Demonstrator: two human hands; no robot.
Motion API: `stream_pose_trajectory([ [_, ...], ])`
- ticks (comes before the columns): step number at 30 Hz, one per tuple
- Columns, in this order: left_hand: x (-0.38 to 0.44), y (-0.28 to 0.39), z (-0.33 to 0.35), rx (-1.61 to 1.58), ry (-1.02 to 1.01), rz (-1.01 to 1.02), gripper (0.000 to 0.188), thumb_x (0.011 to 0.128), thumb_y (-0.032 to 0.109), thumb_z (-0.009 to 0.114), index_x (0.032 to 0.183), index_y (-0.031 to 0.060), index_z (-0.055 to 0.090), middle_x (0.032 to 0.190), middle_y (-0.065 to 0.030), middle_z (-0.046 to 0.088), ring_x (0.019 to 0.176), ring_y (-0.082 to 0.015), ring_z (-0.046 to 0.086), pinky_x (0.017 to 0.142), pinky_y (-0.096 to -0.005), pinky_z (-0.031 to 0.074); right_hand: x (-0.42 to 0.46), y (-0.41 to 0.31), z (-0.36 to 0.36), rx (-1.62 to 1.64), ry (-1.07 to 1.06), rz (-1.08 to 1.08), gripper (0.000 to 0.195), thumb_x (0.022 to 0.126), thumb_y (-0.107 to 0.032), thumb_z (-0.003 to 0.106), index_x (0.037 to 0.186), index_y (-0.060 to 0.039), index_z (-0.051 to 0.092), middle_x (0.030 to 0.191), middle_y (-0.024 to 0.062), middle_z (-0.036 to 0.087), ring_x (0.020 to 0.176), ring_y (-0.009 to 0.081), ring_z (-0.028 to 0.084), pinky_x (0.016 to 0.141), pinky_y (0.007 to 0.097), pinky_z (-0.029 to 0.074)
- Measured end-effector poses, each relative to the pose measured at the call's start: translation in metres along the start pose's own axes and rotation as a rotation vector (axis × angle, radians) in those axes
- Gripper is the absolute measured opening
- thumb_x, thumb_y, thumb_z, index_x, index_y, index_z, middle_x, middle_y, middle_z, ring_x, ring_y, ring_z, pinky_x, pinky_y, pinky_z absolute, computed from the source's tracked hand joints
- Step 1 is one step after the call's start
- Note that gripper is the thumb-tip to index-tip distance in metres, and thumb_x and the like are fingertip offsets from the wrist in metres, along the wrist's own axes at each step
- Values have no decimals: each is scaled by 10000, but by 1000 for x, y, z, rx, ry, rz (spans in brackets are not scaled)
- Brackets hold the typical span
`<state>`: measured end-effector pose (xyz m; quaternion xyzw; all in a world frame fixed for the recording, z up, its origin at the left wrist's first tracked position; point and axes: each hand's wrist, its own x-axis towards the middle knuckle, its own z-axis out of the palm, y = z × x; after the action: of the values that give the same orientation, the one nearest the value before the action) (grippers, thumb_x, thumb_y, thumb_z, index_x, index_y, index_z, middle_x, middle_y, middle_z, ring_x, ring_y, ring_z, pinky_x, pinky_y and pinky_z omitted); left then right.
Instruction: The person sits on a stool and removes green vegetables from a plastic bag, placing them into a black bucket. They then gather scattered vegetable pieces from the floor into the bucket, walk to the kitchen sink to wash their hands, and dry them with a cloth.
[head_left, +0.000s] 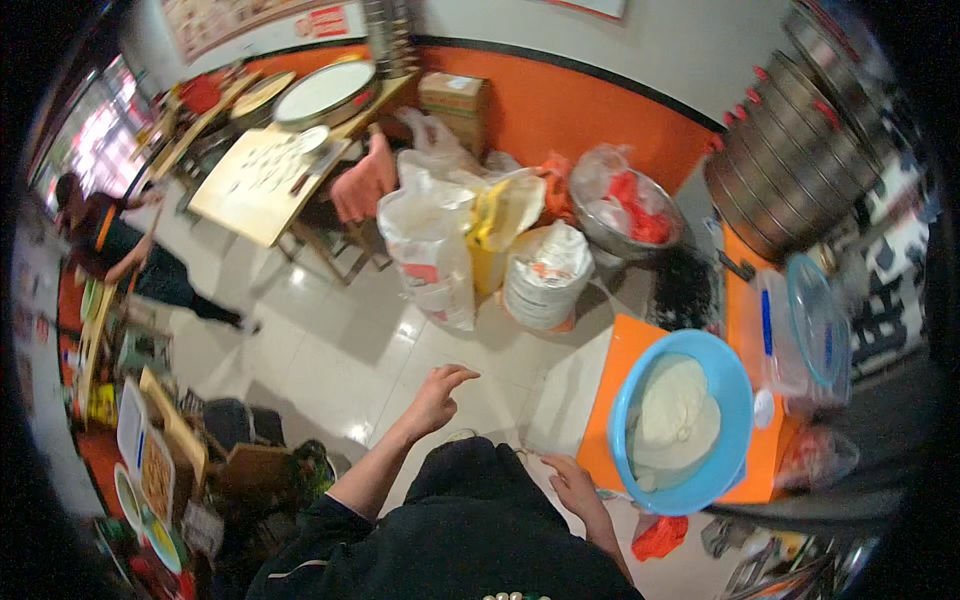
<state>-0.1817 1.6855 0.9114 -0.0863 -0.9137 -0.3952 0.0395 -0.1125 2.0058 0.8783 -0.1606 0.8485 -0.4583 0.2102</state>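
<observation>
My left hand (435, 399) hangs in the air over the tiled floor, holding nothing, fingers loosely curled and partly apart. To the other side of my dark clothing, my right hand (574, 484) is also bare, its fingers spread near the edge of an orange-topped table (616, 364). On that table stands a light blue plastic basin (739, 375) with a large lump of pale dough (675, 401) inside. The dough has a gathered fold in its middle. Neither hand touches the basin.
A stack of metal steamers (795, 157) stands at upper right, near a clear plastic container (780, 322). White sacks (547, 277) and a metal bowl (637, 247) with bags line the orange wall. A wooden board (247, 195) holds small pieces. Another person (142, 240) holds a stick at left.
</observation>
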Motion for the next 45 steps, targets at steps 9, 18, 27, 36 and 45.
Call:
stream_pose_trajectory([
  [9, -104, -1, -56, -172, 138, -570, 331, 707, -7, 521, 1025, 57, 589, 584, -54, 484, 535, -126, 468, 573, -242, 422, 69, -86, -16, -71, -369, -222, 381, 764, -127, 603, 1114, 12, 543, 1134, 178, 545, 1063, 308, 521, 921, 346, 401],
  [18, -189, 0, -239, -951, 247, -124, 415, 759, 116, 637, 1152, 22, 542, 1012, -116, 556, 969, -216, 556, 868, -361, 467, 115, -212, -14, 1084, -672, -515, 513, 715, -260, 673, 1065, 94, 547, 1000, 296, 573, 975, 399, 562, 881, 503, 416],
  [27, -308, -157, -242, 297, 78, -1002, 535, 815, 411, 572, 1276, 168, 456, 1297, -106, 440, 1181, -290, 418, 997, -472, 311, 255, -244, 211, -321, -575, -456, 405, 792, -182, 604, 1170, -53, 539, 1164, 136, 559, 1086, 259, 529, 919, 396, 411],
  [36, -361, -181, -271, 18, 623, -1067, 541, 811, 296, 601, 1281, 83, 438, 1395, -127, 310, 1288, -258, 291, 1043, -394, 257, 336, -302, 273, -750, -801, -715, 486, 728, -159, 674, 1170, -22, 526, 1157, 131, 557, 1067, 198, 533, 899, 339, 418],
  [45, -355, -167, -369, -960, 1262, 125, 670, 791, 385, 616, 1342, 111, 350, 1324, -198, 400, 1172, -358, 448, 934, -470, 414, 480, -390, 293, 815, -1409, -144, 503, 742, -154, 644, 1194, 9, 496, 1179, 193, 535, 1074, 382, 525, 913, 496, 423],
])
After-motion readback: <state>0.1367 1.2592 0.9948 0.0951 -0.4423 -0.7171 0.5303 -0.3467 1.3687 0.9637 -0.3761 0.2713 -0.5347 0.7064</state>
